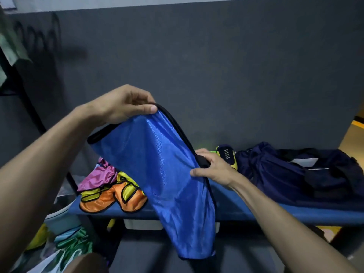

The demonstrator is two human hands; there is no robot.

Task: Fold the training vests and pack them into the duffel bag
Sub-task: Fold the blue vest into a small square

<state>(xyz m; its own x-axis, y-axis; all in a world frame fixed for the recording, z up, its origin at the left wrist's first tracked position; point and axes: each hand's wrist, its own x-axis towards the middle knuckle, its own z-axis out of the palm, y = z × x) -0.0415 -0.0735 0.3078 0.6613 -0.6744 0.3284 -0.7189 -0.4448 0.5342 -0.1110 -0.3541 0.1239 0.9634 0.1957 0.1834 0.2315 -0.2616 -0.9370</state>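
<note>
While the left hand (122, 104) pinches the blue vest's (157, 164) top edge, the right hand (213, 170) grips its side trim. Other vests (110, 192) and the duffel bag (295, 172) lie on the surface (256, 209).

One blue vest (157, 170), three loose vests in pink (98, 176), yellow (126, 181) and orange (98, 201), one navy duffel bag (285, 172), one yellow shoe (229, 156).

Blue vest (157, 164) between left hand (120, 106) and right hand (213, 168).

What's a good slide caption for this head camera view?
Both hands, left hand and right hand, hold a blue vest above the bench.
</note>
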